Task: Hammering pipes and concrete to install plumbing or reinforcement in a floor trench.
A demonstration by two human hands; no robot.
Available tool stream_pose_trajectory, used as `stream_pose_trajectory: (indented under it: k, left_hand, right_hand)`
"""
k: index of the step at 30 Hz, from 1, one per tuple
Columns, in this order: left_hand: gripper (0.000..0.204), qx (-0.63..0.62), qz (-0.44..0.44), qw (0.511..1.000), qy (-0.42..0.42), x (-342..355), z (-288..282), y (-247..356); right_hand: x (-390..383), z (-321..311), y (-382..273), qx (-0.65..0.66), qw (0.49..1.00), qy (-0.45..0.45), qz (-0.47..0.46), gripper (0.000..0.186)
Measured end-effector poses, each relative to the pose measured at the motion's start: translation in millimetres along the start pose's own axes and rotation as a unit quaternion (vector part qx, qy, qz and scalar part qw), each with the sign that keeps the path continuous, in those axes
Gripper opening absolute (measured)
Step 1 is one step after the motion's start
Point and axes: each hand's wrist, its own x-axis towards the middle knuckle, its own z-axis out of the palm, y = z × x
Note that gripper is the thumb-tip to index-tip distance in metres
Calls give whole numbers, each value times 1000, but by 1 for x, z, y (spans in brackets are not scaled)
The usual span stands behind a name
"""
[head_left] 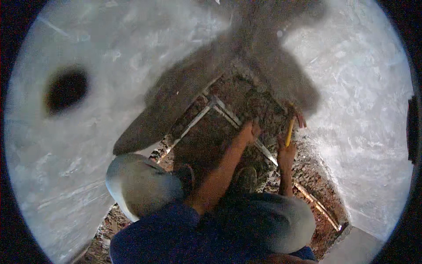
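My left hand (250,133) is closed and held low over the dark dirt floor (193,145), right beside a long pale strip (226,113) that runs diagonally across the dirt. What its fingers hold, if anything, is hidden. To the right, my right hand (286,153) grips a hammer (290,131) by its yellow handle. The hammer's reddish head points away from me, close to the right wall. A second pale strip (189,127) meets the first at a corner farther from me, and together they make a V.
Two pale, smooth walls (360,101) meet in a corner ahead, with a dark shadow across them. A dark round spot (67,90) marks the left wall. Loose reddish rubble (314,176) lies along the right wall's base, with another thin strip (317,204). My bent knees (143,182) flank my arms.
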Motion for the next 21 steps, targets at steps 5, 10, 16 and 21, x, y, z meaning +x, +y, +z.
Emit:
stream_pose_trajectory:
  k: [5,10,16,21]
  left_hand:
    - [47,139,183,973,10,-66,17,2]
    - [41,24,227,971,-72,-82,84,108]
    - [22,-196,90,958,-188,-75,121,182]
    - [14,-273,151,946,-86,-73,151,169]
  right_hand:
    - [-12,8,-39,54,996,-56,-45,45]
    - [-13,7,-85,73,989,-125,0,45]
    - [-5,14,-113,77,988,-111,-72,41]
    - [10,-18,-156,146,980,-36,-133,42]
